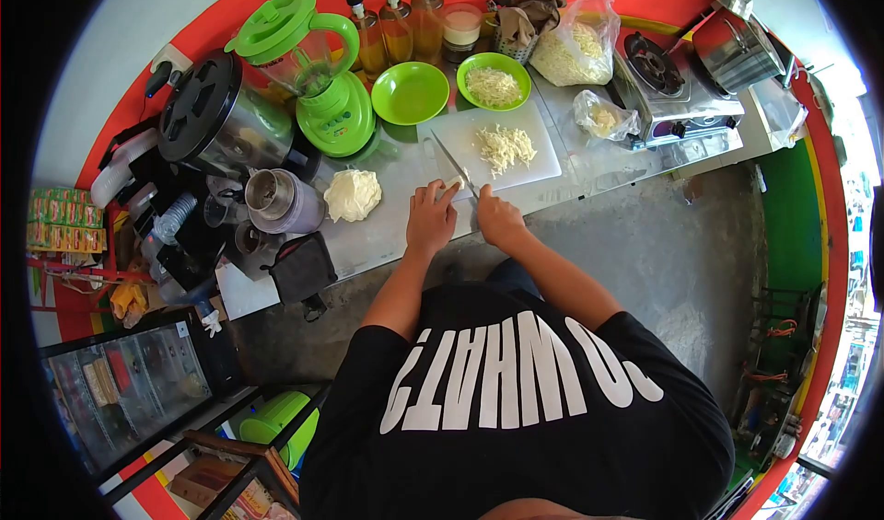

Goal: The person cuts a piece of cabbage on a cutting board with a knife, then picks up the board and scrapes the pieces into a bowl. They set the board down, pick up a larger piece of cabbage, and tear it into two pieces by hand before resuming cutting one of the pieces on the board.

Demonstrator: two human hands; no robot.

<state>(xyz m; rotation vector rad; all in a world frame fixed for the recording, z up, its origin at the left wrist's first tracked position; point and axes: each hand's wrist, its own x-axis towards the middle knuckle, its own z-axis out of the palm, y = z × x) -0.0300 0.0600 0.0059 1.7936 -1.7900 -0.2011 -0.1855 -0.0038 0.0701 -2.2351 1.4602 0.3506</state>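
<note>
A kitchen knife (448, 156) is in my right hand (499, 218), its handle wrapped by the fingers. The blade points away from me and to the left, over the near left part of the white cutting board (545, 159). My left hand (431, 216) is at the board's near edge, left of the blade, its fingertips closed on a small pale piece of food (458, 181). A pile of pale shreds (505, 149) lies on the board to the right of the knife. Behind the board, similar shreds fill a green bowl (467, 63). Another green bowl (411, 94) stands beside it.
On the steel counter, left, are a pale lump on plastic (353, 195), a green blender (335, 115) and a large black-lidded container (198, 106). Pump bottles (397, 23) line the back. Right stand bags of shreds (573, 52) and a gas stove (681, 97) with a pot (744, 55).
</note>
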